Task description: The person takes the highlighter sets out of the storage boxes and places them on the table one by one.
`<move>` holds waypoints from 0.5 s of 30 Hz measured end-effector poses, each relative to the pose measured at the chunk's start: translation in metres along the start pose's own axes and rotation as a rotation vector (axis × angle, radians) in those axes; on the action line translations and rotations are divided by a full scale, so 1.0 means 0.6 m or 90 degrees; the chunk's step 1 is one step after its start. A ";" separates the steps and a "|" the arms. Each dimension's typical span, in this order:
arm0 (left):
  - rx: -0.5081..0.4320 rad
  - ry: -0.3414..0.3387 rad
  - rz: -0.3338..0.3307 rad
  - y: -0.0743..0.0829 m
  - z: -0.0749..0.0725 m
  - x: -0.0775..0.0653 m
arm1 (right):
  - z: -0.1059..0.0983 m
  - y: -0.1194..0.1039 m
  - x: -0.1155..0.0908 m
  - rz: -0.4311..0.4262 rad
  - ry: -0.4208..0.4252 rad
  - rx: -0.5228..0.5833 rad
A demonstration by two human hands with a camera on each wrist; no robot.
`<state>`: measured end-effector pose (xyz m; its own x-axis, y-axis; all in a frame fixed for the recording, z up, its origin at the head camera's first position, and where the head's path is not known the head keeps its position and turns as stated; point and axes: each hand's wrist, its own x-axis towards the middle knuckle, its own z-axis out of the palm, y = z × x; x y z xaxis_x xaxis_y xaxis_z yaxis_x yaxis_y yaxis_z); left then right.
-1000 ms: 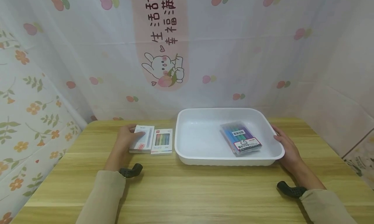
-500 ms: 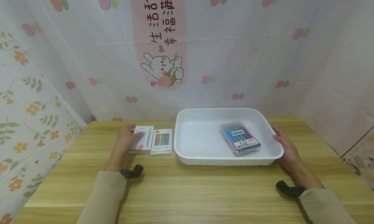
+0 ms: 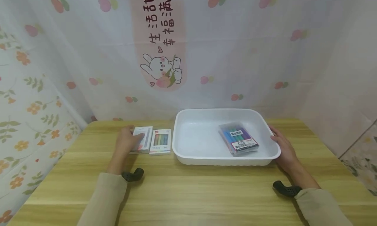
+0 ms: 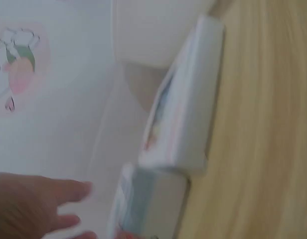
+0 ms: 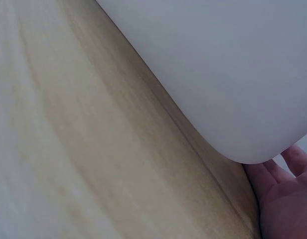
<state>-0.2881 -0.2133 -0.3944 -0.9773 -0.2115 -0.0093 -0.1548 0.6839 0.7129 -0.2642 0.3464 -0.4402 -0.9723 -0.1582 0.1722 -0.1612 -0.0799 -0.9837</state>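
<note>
My left hand (image 3: 125, 141) is at the left side of a white flat box (image 3: 147, 139), its thumb overlapping the top in the head view. In the left wrist view the fingers (image 4: 69, 190) stretch out fairly straight beside this box. Close by on its right lies a white box with a window onto pastel-coloured sticks (image 3: 160, 141). My right hand (image 3: 287, 154) grips the right end of a white tray (image 3: 194, 159), thumb over the rim and other fingers low against the outer wall. Inside the tray lies a clear pack of coloured pens (image 3: 238, 137), turned at a slant.
Everything stands on a wood-grain table (image 3: 194, 193), near its back edge. A printed curtain (image 3: 221, 49) hangs just behind, and flowered cloth (image 3: 26, 131) closes off the left side. Each wrist carries a black strap mount (image 3: 287, 189).
The head view has shifted slightly, so the tray and boxes appear a little further left. Both hands keep their places at the white box and the tray.
</note>
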 end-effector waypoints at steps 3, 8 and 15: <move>0.011 0.030 0.037 0.011 0.001 -0.005 | 0.005 0.001 0.001 0.012 0.005 -0.003; -0.048 0.056 0.132 0.070 0.018 -0.013 | 0.004 0.001 -0.001 0.008 0.004 0.014; -0.052 -0.023 0.200 0.186 0.056 -0.030 | 0.001 -0.002 -0.001 0.006 0.000 0.002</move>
<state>-0.2924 -0.1095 -0.3385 -0.9803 0.0275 0.1958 0.1658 0.6536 0.7385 -0.2634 0.3461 -0.4390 -0.9738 -0.1584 0.1633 -0.1520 -0.0815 -0.9850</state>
